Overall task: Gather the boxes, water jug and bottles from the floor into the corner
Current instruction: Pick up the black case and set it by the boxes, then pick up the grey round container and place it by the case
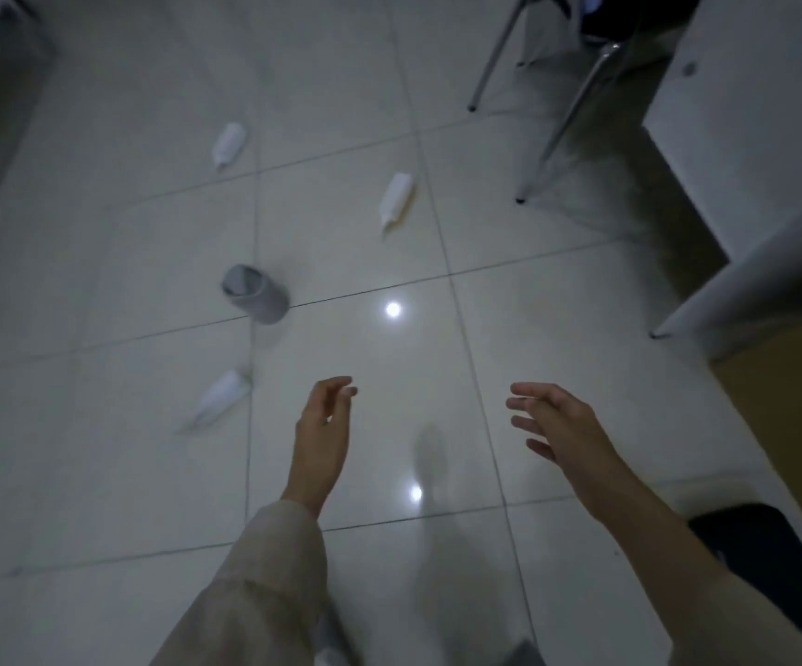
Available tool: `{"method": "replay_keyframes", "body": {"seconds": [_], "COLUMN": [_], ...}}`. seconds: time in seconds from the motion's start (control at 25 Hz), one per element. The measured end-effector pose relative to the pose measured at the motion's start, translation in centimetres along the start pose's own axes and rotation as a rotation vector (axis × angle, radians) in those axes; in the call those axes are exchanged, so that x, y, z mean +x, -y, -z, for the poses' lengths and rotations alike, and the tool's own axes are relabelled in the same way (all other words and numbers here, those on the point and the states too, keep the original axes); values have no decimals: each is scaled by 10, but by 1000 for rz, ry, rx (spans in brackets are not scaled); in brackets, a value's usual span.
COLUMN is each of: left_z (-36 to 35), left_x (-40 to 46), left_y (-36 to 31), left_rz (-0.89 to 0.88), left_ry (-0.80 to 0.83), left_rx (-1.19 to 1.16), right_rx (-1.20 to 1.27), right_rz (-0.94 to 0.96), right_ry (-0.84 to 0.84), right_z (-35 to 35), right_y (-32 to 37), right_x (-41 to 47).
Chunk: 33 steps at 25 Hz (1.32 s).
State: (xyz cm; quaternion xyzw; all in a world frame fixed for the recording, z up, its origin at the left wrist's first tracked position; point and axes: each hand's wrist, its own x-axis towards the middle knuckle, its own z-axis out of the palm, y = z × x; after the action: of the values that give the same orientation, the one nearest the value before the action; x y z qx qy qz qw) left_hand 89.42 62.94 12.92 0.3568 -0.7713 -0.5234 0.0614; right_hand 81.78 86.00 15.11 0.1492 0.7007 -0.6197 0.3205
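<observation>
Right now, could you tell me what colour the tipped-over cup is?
Grey cup, seen in the head view.

floor (557, 329): pale glossy tiles with dark grout lines and two bright light reflections
bottles: three white ones lying on their sides, well apart, at 11 o'clock (228, 143), 12 o'clock (396, 199) and 9 o'clock (220, 395)
grey cylinder (255, 293): tipped over, open end showing, at 10 o'clock between the bottles
chair legs (563, 132): metal, standing at 1 o'clock
cardboard box (788, 425): brown, at 3 o'clock

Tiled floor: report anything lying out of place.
Three white plastic bottles lie tipped over, scattered across the tiles, and a grey cylindrical container lies on its side among them. No spill shows.
</observation>
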Motion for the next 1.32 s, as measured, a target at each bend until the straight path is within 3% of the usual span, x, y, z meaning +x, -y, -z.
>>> {"method": "replay_keyframes", "body": {"seconds": [0.2,0.48,0.64,1.04,1.32], "left_z": [143,308,363,367,300], "left_x": [35,75,110,276,440], "left_y": [59,113,128,132,138], "left_rz": [163,263,264,357,358], "left_ry": [-229,-355,-392,-391,-252], "left_rx": [-70,-124,-116,-143,-107], "right_rx": [-120,-257,-287,-257,-191], "right_rz": [6,-39,-18,-102,-229], "right_ry": [126,266,294,216,109], "right_z": [-154,-343,-407,-481,-516], "right_y": [19,39,59,113,126], "right_x": [13,15,34,187,351]}}
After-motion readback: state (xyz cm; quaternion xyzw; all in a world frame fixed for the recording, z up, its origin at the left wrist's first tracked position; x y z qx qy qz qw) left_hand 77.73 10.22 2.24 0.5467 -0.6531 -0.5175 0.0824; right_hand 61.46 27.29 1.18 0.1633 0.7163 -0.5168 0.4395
